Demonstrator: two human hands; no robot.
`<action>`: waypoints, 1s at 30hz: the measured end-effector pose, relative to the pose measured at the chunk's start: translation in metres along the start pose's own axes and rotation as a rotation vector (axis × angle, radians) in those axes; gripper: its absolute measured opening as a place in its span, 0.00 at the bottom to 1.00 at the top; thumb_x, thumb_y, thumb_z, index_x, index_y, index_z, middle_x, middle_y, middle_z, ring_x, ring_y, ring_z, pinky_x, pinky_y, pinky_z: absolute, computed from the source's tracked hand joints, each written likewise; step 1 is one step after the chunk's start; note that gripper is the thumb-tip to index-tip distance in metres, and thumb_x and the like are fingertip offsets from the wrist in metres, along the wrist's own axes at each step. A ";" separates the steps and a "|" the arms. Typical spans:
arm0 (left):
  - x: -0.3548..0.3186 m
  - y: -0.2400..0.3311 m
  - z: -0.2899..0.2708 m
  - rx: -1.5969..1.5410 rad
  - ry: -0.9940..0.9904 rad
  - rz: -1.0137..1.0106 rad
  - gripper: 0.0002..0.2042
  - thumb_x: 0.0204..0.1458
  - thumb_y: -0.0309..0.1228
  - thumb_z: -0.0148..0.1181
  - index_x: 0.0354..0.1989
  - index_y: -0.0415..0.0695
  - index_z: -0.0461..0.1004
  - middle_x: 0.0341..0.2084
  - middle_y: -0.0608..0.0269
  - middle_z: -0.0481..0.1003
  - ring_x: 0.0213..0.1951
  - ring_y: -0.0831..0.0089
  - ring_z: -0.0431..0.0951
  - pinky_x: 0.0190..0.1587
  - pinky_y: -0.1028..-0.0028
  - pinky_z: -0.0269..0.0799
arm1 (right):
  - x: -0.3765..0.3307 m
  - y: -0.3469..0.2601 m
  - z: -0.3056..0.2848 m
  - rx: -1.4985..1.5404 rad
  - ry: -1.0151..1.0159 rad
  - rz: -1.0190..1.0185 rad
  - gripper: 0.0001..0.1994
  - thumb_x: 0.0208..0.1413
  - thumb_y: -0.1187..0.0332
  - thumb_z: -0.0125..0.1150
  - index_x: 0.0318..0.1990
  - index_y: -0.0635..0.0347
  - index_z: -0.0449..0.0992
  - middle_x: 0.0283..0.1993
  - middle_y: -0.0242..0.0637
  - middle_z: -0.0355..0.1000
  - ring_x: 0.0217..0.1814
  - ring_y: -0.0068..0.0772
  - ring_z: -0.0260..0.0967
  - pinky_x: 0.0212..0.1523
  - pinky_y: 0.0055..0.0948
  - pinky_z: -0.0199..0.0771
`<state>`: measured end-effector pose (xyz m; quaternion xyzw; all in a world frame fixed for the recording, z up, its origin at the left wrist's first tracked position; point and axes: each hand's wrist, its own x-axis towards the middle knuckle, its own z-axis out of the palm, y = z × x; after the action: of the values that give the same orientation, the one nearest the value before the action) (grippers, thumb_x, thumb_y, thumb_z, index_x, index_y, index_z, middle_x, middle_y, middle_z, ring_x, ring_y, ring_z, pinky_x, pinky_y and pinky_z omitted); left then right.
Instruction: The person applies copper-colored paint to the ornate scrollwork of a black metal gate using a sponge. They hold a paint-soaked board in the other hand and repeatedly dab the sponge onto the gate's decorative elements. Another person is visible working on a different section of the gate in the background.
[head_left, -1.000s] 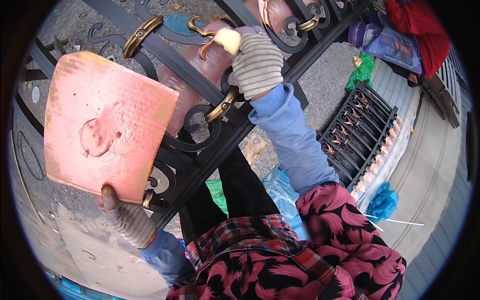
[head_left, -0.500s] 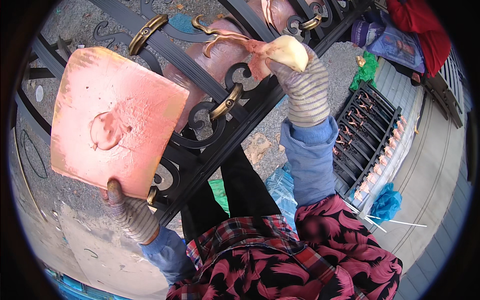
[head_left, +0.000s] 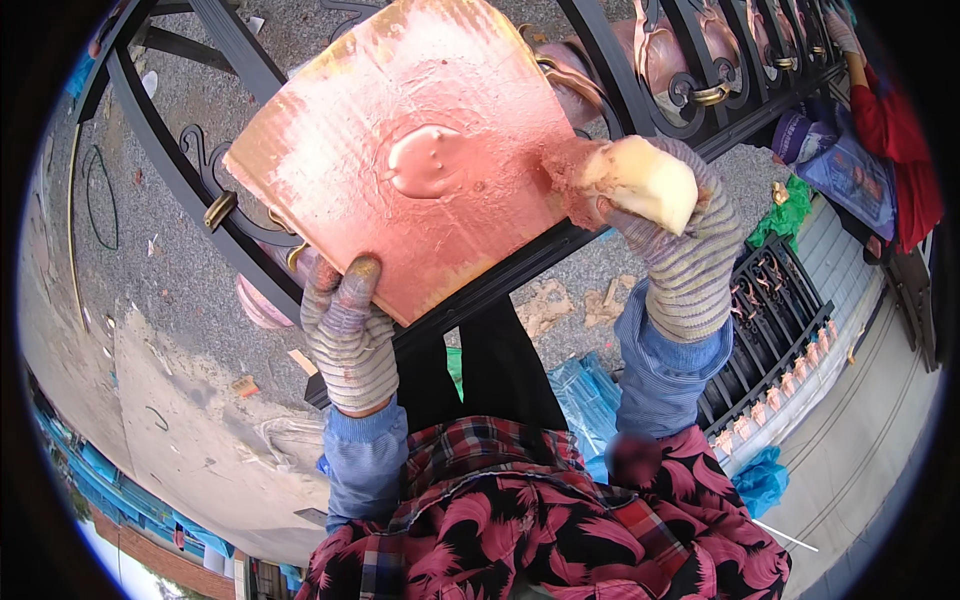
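The board (head_left: 420, 150) is judged light and stiff, its face wet with copper paint and likely slippery; grip at the bare lower edge. Left hand (head_left: 348, 335) pinches that edge, tilting the board above the gate (head_left: 640, 60). Right hand (head_left: 690, 250), raised, clamps a soft sponge (head_left: 640, 180) touching the board's right edge.

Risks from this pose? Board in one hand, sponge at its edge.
1. The paint puddle sits loose on the tilted cardboard board; it may run off the edge.
2. The left hand grips only the board's lower edge, so pressure from the sponge could tip it.
3. The right hand glove may pick up paint.
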<state>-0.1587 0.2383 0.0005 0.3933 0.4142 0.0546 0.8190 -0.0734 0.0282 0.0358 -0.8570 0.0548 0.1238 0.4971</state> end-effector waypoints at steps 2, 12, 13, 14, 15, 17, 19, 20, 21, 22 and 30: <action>-0.004 -0.003 0.006 0.015 0.007 -0.028 0.17 0.38 0.25 0.60 0.40 0.39 0.69 0.36 0.65 0.69 0.39 0.74 0.69 0.47 0.73 0.63 | -0.002 -0.006 0.015 0.025 -0.060 -0.129 0.24 0.33 0.75 0.67 0.43 0.61 0.66 0.38 0.35 0.70 0.39 0.27 0.69 0.41 0.25 0.70; -0.010 -0.016 0.004 0.028 -0.008 -0.049 0.14 0.39 0.25 0.59 0.37 0.40 0.71 0.34 0.65 0.71 0.38 0.75 0.69 0.45 0.74 0.64 | 0.013 -0.015 0.028 -0.451 -0.010 -0.369 0.17 0.31 0.72 0.62 0.35 0.59 0.70 0.33 0.44 0.68 0.33 0.44 0.67 0.34 0.32 0.69; -0.010 -0.017 0.005 0.003 0.019 -0.032 0.14 0.39 0.25 0.59 0.37 0.40 0.71 0.35 0.64 0.71 0.38 0.74 0.69 0.45 0.74 0.64 | 0.014 -0.016 0.030 -0.454 -0.043 -0.437 0.18 0.31 0.72 0.63 0.36 0.59 0.70 0.33 0.44 0.68 0.33 0.44 0.67 0.33 0.33 0.69; -0.010 -0.016 0.006 -0.021 0.046 -0.015 0.14 0.39 0.25 0.59 0.38 0.40 0.71 0.35 0.64 0.71 0.38 0.73 0.69 0.45 0.73 0.64 | 0.014 -0.017 0.033 -0.458 -0.077 -0.504 0.18 0.31 0.71 0.63 0.36 0.59 0.70 0.32 0.43 0.68 0.32 0.44 0.67 0.32 0.33 0.69; -0.011 -0.015 0.007 -0.045 0.073 0.002 0.15 0.38 0.25 0.59 0.38 0.40 0.70 0.35 0.64 0.71 0.38 0.73 0.69 0.46 0.73 0.64 | 0.009 -0.017 0.040 -0.471 -0.131 -0.496 0.18 0.31 0.71 0.63 0.36 0.59 0.70 0.32 0.43 0.68 0.32 0.44 0.67 0.32 0.33 0.69; -0.009 -0.008 0.002 -0.056 0.089 0.010 0.16 0.38 0.26 0.60 0.39 0.39 0.69 0.37 0.62 0.70 0.40 0.70 0.69 0.48 0.71 0.63 | 0.012 -0.018 0.038 -0.576 -0.209 -0.406 0.18 0.32 0.71 0.63 0.36 0.59 0.70 0.34 0.44 0.68 0.32 0.45 0.67 0.32 0.33 0.69; -0.005 -0.003 -0.003 -0.015 0.102 0.056 0.18 0.39 0.26 0.59 0.41 0.38 0.67 0.38 0.60 0.69 0.41 0.69 0.69 0.48 0.69 0.63 | 0.017 0.002 0.026 -0.548 -0.114 -0.362 0.18 0.32 0.72 0.63 0.37 0.60 0.70 0.34 0.43 0.68 0.32 0.41 0.68 0.32 0.31 0.69; -0.003 0.003 -0.003 -0.019 0.098 0.052 0.19 0.40 0.27 0.58 0.43 0.38 0.66 0.41 0.59 0.68 0.43 0.67 0.68 0.49 0.68 0.63 | 0.023 0.008 0.017 -0.525 -0.041 -0.343 0.19 0.33 0.73 0.63 0.38 0.61 0.69 0.34 0.42 0.68 0.32 0.38 0.68 0.33 0.29 0.70; -0.003 0.005 -0.007 -0.021 0.134 0.095 0.19 0.41 0.27 0.58 0.45 0.39 0.65 0.43 0.58 0.66 0.44 0.66 0.67 0.49 0.67 0.63 | 0.030 0.007 0.015 -0.273 -0.003 -0.221 0.18 0.32 0.78 0.61 0.37 0.61 0.69 0.34 0.44 0.67 0.35 0.42 0.68 0.36 0.31 0.70; -0.003 0.007 -0.012 -0.024 0.171 0.139 0.20 0.42 0.28 0.57 0.46 0.39 0.64 0.44 0.58 0.65 0.46 0.66 0.67 0.50 0.66 0.62 | 0.039 0.017 0.018 -0.069 0.041 -0.134 0.17 0.35 0.78 0.61 0.38 0.63 0.68 0.35 0.43 0.68 0.36 0.37 0.68 0.36 0.29 0.70; 0.021 0.031 0.016 -0.013 0.142 0.128 0.26 0.43 0.31 0.56 0.52 0.38 0.58 0.48 0.54 0.62 0.50 0.63 0.62 0.53 0.63 0.58 | 0.157 0.020 0.019 -0.320 0.038 -0.291 0.21 0.37 0.72 0.65 0.42 0.63 0.67 0.37 0.39 0.70 0.39 0.30 0.69 0.41 0.25 0.70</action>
<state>-0.1267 0.2585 0.0137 0.4090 0.4447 0.1373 0.7849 0.0708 0.0395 -0.0319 -0.9260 -0.0807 0.0419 0.3663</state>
